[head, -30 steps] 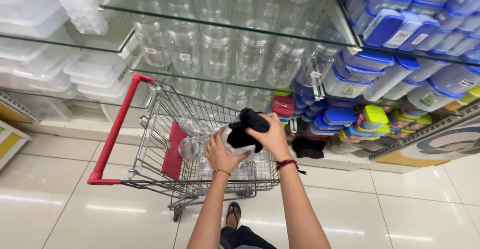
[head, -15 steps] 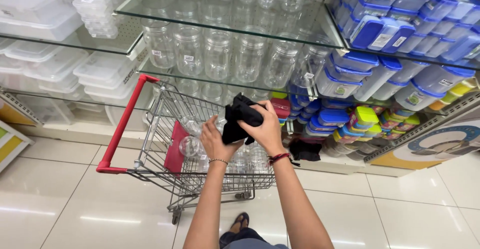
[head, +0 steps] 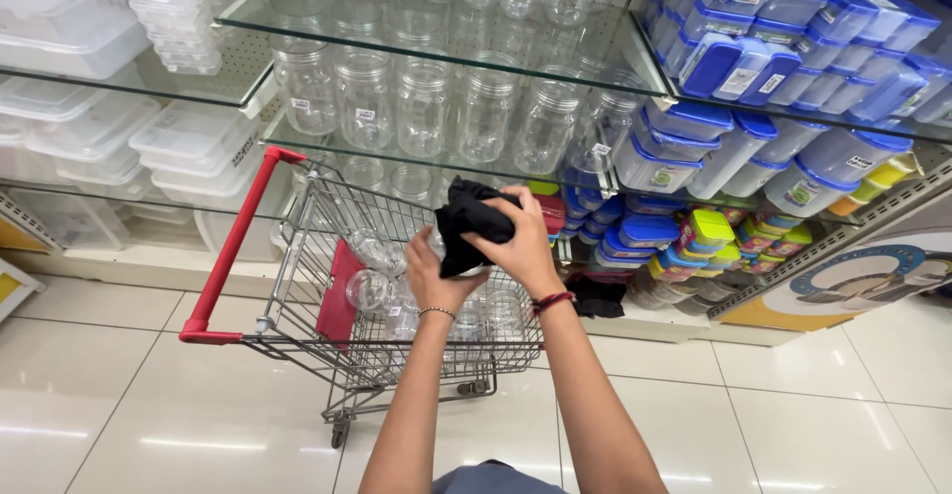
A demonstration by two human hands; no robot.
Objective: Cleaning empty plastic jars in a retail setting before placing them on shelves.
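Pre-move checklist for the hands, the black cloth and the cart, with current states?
1. Right hand has a grip on the black cloth: ok, fingers wrap it from the right.
2. Left hand supports the cloth from below: ok, it touches the cloth's lower edge.
3. What is inside the cloth: cannot tell, it is bunched and hides whatever it covers.
4. Shopping cart directly under the hands: ok, clear jars lie in its basket.
5. Glass shelf of jars apart from the hands: ok, it sits above and behind them.
6. Cart wheels steady: cannot tell.
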